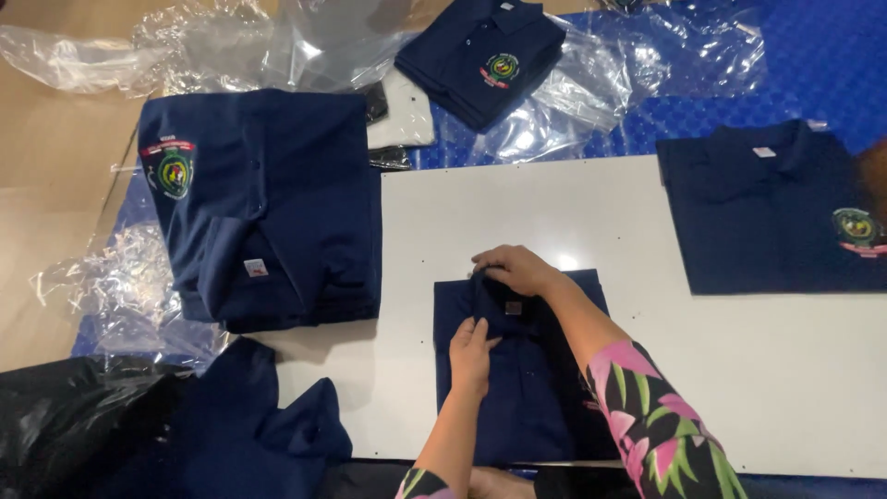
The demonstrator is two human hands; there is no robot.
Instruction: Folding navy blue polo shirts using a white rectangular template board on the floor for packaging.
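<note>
Left hand [471, 353] lies flat and released, fingers together, pressing on the button placket of a folded navy polo shirt [522, 388] just below the middle of the frame. Right hand [516, 268] curls over the collar at the shirt's upper edge, fingertips pinching the soft knit cloth there; its forearm wears a sleeve [661, 430] printed with pink and green leaves. This shirt is a neat upright rectangle of matte fabric, resting on a smooth white board [739, 370] that fills the lower right.

At the right edge, 1 more navy polo [767, 222] lies flat on the board, with an embroidered round badge on its chest. At left centre a thick stack of folded navy shirts [268, 203] sits off the board, badge toward the left. Another folded polo [480, 55] rests at upper centre on crinkled clear plastic bags [591, 83], glossy against a blue embossed mat [822, 65]. Loose navy cloth [249, 434] is bunched at lower left beside black plastic [65, 416].
</note>
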